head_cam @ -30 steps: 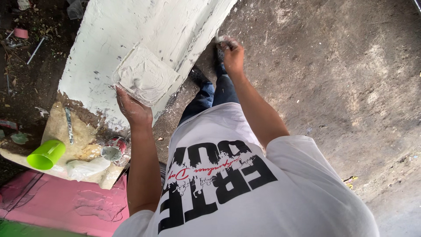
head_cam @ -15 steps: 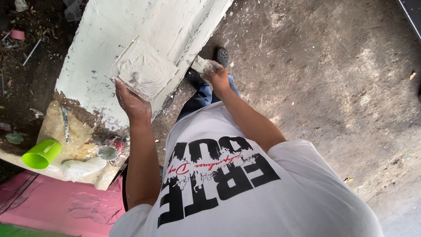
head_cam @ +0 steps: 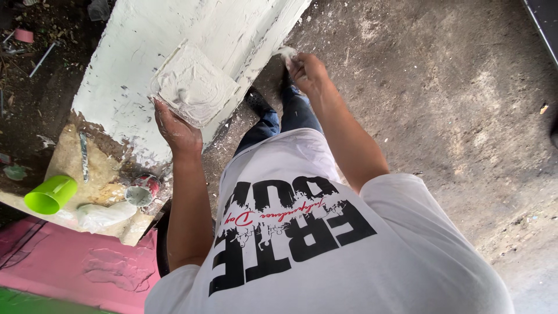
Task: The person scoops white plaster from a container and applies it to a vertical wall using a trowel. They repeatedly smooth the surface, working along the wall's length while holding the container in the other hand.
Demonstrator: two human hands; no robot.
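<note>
The left hand (head_cam: pixel 177 131) sits left of centre in the frame, fingers curled under the lower edge of a square board (head_cam: pixel 195 84) loaded with thick white plaster — the board tilts in front of the white pillar (head_cam: pixel 174 35) that fills the upper left of the frame. The plaster on the board is ridged and wet-looking, the same colour as the pillar's rough coat.

The right hand (head_cam: pixel 308 72) is up near the top centre, at the pillar's right edge. Its fingers are closed around a small plaster-smeared tool (head_cam: pixel 286 53), of which only a white tip shows against the corner of the pillar; what kind of tool it is cannot be told.

Below both arms, a white T-shirt (head_cam: pixel 325 256) with large black lettering takes up the lower middle and right of the frame, and blue jeans (head_cam: pixel 290 113) show between the arms.

At the lower left, at the foot of the pillar, lies a bright green cup (head_cam: pixel 51 195) on its side on a pale, plaster-spattered slab (head_cam: pixel 107 166). Just right of the cup are a crumpled white plastic bag (head_cam: pixel 102 214) and a small red tin (head_cam: pixel 142 189) — close together. Beneath them runs a pink surface (head_cam: pixel 75 261). The right half of the frame is bare, dusty concrete floor (head_cam: pixel 453 116).
</note>
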